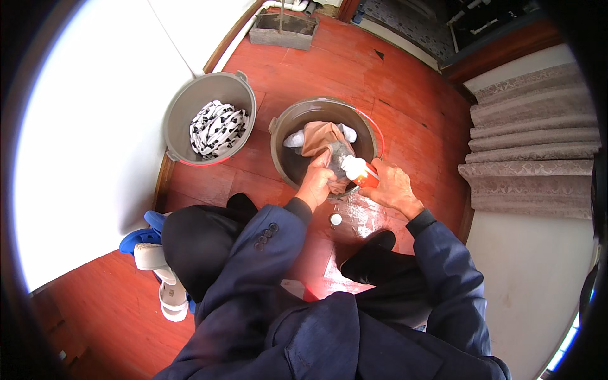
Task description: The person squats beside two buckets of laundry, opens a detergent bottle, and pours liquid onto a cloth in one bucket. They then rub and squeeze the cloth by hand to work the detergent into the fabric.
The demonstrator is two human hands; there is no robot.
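Observation:
My left hand [317,183] grips wet cloth at the near rim of a grey-brown plastic bucket [280,156] with a red handle. In that bucket lies a salmon-coloured garment [319,135] with a grey patch, and white cloth [294,139] shows beside it in dark water. My right hand [390,186] is closed around a red bottle with a white top [365,174], tilted towards the cloth; whether anything flows from it I cannot tell. A small round white cap [336,219] rests on the wet floor between my feet.
Left of it stands a second grey bucket [172,111] holding white cloth with a black pattern [218,128]. A grey dustpan [282,38] is at the back wall. White and blue clogs [173,301] lie at my left, and a curtain [532,152] hangs on the right.

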